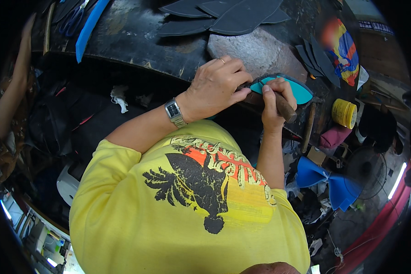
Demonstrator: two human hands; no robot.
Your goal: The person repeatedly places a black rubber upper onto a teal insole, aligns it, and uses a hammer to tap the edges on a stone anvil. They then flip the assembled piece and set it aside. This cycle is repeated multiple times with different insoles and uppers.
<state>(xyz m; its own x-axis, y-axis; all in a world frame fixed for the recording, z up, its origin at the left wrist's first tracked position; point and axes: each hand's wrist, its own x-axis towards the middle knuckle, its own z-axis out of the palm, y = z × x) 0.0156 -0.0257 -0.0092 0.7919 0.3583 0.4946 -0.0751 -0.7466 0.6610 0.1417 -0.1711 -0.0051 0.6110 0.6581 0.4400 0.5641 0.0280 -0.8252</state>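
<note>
At the near edge of the work table lies a pointed oval piece (302, 95) with a teal face and a black rim. My left hand (219, 81), with a watch on the wrist, has its fingers pinched together at the left end of that piece. Whatever sits between these fingertips is mostly hidden. My right hand (277, 98) is wrapped round a tool with a thick wooden handle (286, 111), resting over the teal face. A thin dark part of the tool seems to run toward the left fingertips; its kind is unclear.
A grey stone slab (255, 48) lies just beyond my hands, with stacked black cut pieces (242, 18) behind it. More black pieces (322, 61) and a yellow tub (344, 113) are at right. Scissors (72, 22) and a blue strip (89, 32) lie far left; another person's arm (19, 82) shows there.
</note>
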